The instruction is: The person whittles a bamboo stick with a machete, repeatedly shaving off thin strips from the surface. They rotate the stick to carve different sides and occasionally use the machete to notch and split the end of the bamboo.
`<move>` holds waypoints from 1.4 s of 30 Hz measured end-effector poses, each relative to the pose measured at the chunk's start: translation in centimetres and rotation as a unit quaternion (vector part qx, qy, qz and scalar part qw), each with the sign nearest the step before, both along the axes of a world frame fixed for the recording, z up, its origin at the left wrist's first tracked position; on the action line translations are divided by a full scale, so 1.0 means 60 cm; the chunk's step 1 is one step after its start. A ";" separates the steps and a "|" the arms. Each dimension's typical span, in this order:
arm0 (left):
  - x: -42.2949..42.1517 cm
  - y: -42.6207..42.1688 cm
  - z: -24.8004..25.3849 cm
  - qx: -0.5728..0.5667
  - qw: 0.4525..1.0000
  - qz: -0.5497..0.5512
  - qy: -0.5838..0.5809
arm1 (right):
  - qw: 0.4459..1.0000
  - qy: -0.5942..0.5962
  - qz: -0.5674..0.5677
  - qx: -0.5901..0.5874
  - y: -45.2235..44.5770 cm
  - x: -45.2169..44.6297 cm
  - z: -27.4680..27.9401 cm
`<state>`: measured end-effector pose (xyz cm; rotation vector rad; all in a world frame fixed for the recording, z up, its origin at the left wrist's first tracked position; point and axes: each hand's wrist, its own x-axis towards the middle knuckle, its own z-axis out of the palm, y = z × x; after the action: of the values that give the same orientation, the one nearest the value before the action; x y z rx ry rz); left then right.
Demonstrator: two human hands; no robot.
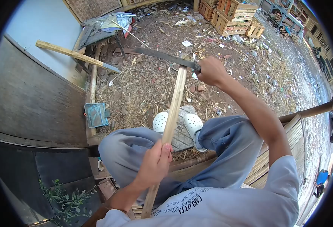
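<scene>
Head view: left hand (154, 163), closed round long pale wooden strip (175, 99), strip slanting up between knees. Right hand (212, 71), fist round handle of long dark metal blade (160, 55), blade crossing strip's far end. White perforated clogs (192, 125) below, beside strip.

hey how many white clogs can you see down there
2. The left clog sits left of the wooden strip, which may hide its edge; the right clog sits right of it.

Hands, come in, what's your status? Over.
Right hand: grip on long knife. Left hand: grip on wooden strip, knife at its far end. White clogs either side of strip.
</scene>
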<state>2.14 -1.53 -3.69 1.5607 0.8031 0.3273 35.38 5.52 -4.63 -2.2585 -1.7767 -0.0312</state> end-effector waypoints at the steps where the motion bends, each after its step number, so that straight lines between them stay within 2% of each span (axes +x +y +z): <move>1: 0.006 0.011 0.002 -0.050 0.999 0.003 0.000 | 1.000 -0.014 -0.006 0.014 0.006 -0.003 -0.002; 5: 0.009 0.027 0.021 -0.149 0.987 0.034 -0.037 | 1.000 0.012 -0.026 -0.007 0.024 -0.023 0.033; 7: 0.002 0.021 0.020 -0.142 0.988 0.032 -0.048 | 0.997 0.079 0.007 -0.005 0.011 -0.044 0.047; 9: -0.006 0.015 0.022 -0.129 0.990 0.034 -0.046 | 0.993 0.076 0.091 -0.003 -0.017 -0.084 0.043; 11: -0.010 0.005 0.030 -0.098 0.994 0.038 -0.032 | 0.973 0.042 0.201 -0.102 -0.061 -0.150 0.063; 13: -0.020 -0.002 0.029 -0.060 0.997 0.041 -0.010 | 0.984 0.046 0.142 -0.097 -0.059 -0.124 0.062; 14: -0.031 -0.019 0.022 0.018 1.000 0.011 0.004 | 0.990 0.101 -0.045 -0.088 -0.011 -0.033 0.038; 15: -0.042 -0.037 0.017 0.097 0.995 -0.022 0.016 | 0.989 0.104 -0.047 -0.090 -0.012 0.042 0.020; 16: -0.046 -0.050 0.021 0.053 0.998 -0.032 -0.012 | 0.984 0.111 -0.134 -0.032 -0.016 0.113 0.013; 17: -0.047 -0.031 0.018 0.062 0.997 -0.037 -0.017 | 0.969 0.112 -0.218 0.025 -0.016 0.149 0.019; 18: -0.043 -0.018 0.006 -0.015 0.999 0.027 -0.030 | 0.971 0.097 -0.217 0.025 -0.024 0.142 0.031; 19: -0.040 -0.014 -0.004 -0.100 0.991 0.087 -0.037 | 0.977 0.115 -0.167 0.064 -0.048 0.108 0.030; 20: -0.039 -0.014 -0.001 -0.116 0.991 0.050 -0.053 | 0.978 0.137 -0.119 0.104 -0.064 0.078 0.027; 21: -0.036 -0.017 0.004 -0.123 0.990 0.047 -0.053 | 0.937 0.318 -0.113 0.091 -0.067 0.055 0.028; 22: -0.033 -0.016 0.012 -0.122 0.992 0.013 -0.044 | 0.861 0.491 -0.105 0.081 -0.067 0.030 0.034; 24: -0.031 -0.007 0.027 -0.109 0.993 -0.027 -0.035 | 0.737 0.663 -0.117 0.067 -0.063 -0.011 0.073; 25: -0.035 -0.002 0.033 -0.107 0.993 -0.041 -0.025 | 0.735 0.663 -0.119 0.074 -0.062 -0.020 0.078; 27: -0.041 0.009 0.050 -0.104 0.992 -0.065 -0.015 | 0.552 0.830 -0.016 0.083 -0.067 -0.030 0.088; 29: -0.042 0.026 0.073 -0.110 0.991 -0.079 0.002 | 0.490 0.861 0.048 0.124 -0.072 -0.033 0.106; 30: -0.040 0.034 0.087 -0.119 0.989 -0.081 0.026 | 0.440 0.885 0.077 0.132 -0.069 -0.025 0.106; 31: -0.038 0.042 0.099 -0.119 0.988 -0.100 0.023 | 0.476 0.863 0.099 0.139 -0.081 -0.029 0.130; 33: -0.035 0.065 0.116 -0.090 0.987 -0.105 0.078 | 0.458 0.863 0.091 0.193 -0.104 -0.041 0.157; 34: -0.037 0.079 0.121 -0.088 0.985 -0.127 0.077 | 0.488 0.849 0.084 0.187 -0.116 -0.040 0.162; 35: -0.038 0.094 0.123 -0.053 0.984 -0.141 0.094 | 0.518 0.833 0.076 0.180 -0.129 -0.038 0.166; 37: -0.019 0.111 0.124 -0.020 0.980 -0.168 0.106 | 0.516 0.826 0.077 0.212 -0.156 -0.043 0.157; 39: 0.014 0.124 0.136 0.083 0.965 -0.183 0.168 | 0.554 0.784 0.062 0.272 -0.175 -0.056 0.150; 42: 0.110 0.101 0.157 0.048 0.975 -0.202 0.077 | 0.557 0.779 0.042 0.286 -0.189 -0.066 0.142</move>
<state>8.76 4.50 5.74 1.8126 0.5723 -0.0537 31.41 -5.80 3.88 -0.8190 -0.5768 0.9335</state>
